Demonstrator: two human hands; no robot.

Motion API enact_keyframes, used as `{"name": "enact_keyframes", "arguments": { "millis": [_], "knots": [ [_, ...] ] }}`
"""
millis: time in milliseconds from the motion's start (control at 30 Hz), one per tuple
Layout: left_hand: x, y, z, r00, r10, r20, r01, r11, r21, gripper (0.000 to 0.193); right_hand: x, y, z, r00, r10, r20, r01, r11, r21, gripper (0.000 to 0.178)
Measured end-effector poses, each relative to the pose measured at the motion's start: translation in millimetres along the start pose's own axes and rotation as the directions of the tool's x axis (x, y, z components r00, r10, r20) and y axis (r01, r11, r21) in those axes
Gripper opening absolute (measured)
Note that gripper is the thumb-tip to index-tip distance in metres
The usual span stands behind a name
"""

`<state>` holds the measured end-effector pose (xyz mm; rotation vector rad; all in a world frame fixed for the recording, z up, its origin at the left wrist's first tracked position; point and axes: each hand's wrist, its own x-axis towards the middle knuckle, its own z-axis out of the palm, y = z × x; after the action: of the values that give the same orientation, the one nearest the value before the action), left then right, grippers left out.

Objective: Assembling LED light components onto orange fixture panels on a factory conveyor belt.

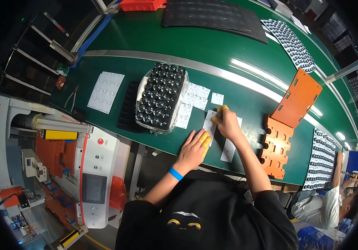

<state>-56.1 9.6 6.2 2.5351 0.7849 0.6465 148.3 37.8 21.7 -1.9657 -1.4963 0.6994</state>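
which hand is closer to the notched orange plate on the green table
Right. The right hand is a little left of the notched orange plate, not touching it; the left hand is farther left, at a white board.

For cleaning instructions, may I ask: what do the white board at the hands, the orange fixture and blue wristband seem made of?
White board: probably rigid circuit laminate, matte, thin, with small dark marks. Orange fixture: satin coated metal or plastic; its crisp cutouts suit both. Wristband: perhaps smooth plastic or silicone, evenly blue.
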Motion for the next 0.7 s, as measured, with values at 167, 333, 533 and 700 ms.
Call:
{"name": "enact_keyframes", "arguments": {
  "millis": [167,333,533,700],
  "knots": [
    [-2,2,-2,1.0,0.004,-0.002,-0.004,1.0,0.012,0.034,2,-4,6,0.98,-0.113,-0.161,0.104,0.992,-0.065,0.027],
    [-6,2,-1,0.999,-0.014,-0.031,0.016,0.998,0.057,0.031,8,-12,-8,0.984,-0.091,-0.151,0.07,0.988,-0.136,0.028],
    [-4,7,-2,0.997,-0.018,-0.075,0.026,0.994,0.11,0.03,17,2,-8,0.914,-0.344,-0.215,0.277,0.916,-0.292,0.035],
    [-1,3,1,0.993,-0.047,-0.108,0.057,0.994,0.092,0.031,22,8,-4,0.935,-0.297,-0.194,0.242,0.934,-0.263,0.028]
  ]
}}
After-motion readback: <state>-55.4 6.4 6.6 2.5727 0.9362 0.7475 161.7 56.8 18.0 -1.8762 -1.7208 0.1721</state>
